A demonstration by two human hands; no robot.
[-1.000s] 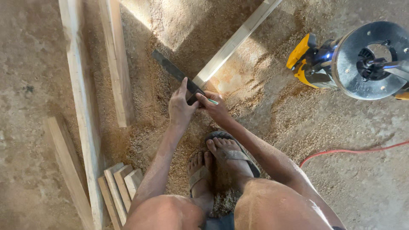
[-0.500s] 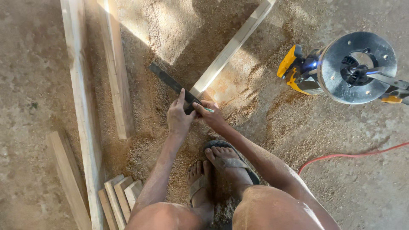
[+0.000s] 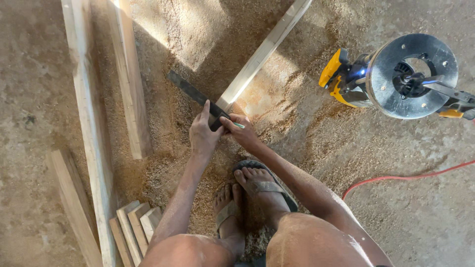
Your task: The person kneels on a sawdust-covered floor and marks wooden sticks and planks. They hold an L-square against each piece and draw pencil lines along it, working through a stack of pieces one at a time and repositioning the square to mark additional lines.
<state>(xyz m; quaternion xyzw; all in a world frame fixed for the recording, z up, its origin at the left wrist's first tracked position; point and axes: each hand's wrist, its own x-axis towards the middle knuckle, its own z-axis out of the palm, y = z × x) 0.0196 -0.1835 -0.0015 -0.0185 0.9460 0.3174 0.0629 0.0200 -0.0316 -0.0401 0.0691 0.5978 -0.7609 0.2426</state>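
Nearest the camera, two bare knees and two sandalled feet (image 3: 247,198) are seen on a floor (image 3: 386,178) thick with sawdust, and four short wood offcuts (image 3: 133,227) are stacked at the lower left. One left hand (image 3: 203,136) is laid flat, fingers stretched and barely spread, the forefinger pressed along a dark flat square ruler (image 3: 195,96) that lies across the near end of one pale wooden batten (image 3: 262,52). One right hand (image 3: 240,128) is closed in a pinch just beside it, and a thin green pencil (image 3: 238,125) is gripped there with its tip at the ruler's edge; how tightly the fingers are curled cannot be made out. Three longer boards (image 3: 131,84) are laid at the left. Farther off at the right, one yellow and black router (image 3: 396,76) is seen on its side, its round base turned upward, and one red cable (image 3: 405,177) is trailed across the floor
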